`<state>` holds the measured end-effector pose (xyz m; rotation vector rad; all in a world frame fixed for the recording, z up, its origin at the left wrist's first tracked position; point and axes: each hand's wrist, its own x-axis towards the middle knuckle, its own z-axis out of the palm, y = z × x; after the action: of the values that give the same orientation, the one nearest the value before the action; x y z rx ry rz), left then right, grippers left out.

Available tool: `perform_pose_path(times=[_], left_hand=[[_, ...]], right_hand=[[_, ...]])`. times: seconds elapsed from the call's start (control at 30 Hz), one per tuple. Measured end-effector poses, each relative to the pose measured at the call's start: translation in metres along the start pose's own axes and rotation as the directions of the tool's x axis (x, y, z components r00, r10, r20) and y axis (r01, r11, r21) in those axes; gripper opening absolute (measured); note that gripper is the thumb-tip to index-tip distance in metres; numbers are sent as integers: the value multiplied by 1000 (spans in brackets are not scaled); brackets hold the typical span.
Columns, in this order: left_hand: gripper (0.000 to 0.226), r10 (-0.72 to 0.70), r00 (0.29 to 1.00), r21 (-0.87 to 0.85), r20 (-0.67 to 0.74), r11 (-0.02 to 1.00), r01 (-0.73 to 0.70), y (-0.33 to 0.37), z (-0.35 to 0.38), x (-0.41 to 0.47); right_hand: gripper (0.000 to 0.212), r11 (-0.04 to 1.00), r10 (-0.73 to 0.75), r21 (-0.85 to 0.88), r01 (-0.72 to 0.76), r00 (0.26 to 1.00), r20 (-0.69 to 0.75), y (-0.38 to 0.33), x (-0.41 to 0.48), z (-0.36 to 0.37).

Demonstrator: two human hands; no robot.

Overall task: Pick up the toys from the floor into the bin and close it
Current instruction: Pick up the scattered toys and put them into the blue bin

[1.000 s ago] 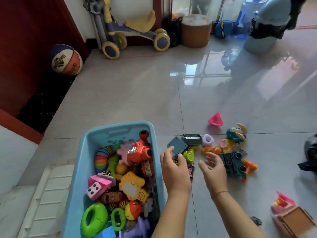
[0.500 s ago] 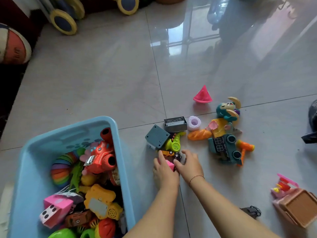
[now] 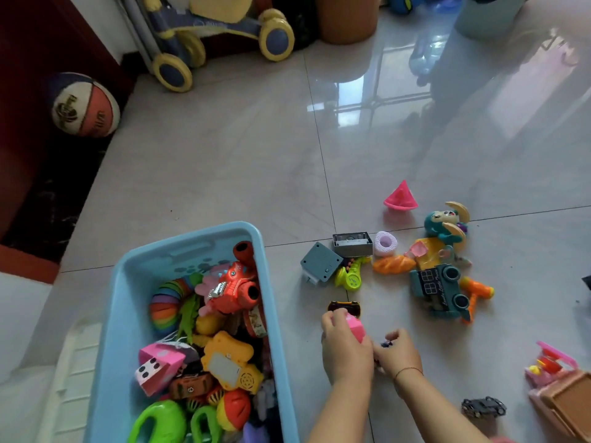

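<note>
Floor (image 3: 224, 174), just right of open blue bin (image 3: 265, 282): curling left hand (image 3: 347, 353) round pink toy (image 3: 355, 327), pinching small dark toy (image 3: 387, 344) in right hand (image 3: 399, 354), holding both side by side, just short of black toy car (image 3: 344, 307) lying on tiles.

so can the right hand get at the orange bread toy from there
Probably yes: only bare floor lies between the right hand and the orange bread toy, though its fingers curl round a small dark thing.
</note>
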<state>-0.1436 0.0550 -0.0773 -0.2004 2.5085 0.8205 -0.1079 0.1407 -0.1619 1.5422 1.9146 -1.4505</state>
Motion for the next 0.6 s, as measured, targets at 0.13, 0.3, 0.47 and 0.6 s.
perform_pose_path(times=[0.13,0.3,0.47,0.6], left_hand=[[50,160,982,-114,-99,979,-171,8,-37,-32],[50,243,936,-233,-254,924,-303,-2,-93,-70],[50,101,867,-341,-487,893,-295,-31,-154,-81],[51,-120,755,-445,-645,862,-243,-54,-209,-70]], right_hand=[[16,954,176,247,-170,984,1,34,-12,-11],[12,891,244,385,-240,969,39,51,-50,-33],[22,763,-43,641,79,997,-71,-16,-128,-41],[27,658,-470,657,368,882,-23,-104,-200,-17]])
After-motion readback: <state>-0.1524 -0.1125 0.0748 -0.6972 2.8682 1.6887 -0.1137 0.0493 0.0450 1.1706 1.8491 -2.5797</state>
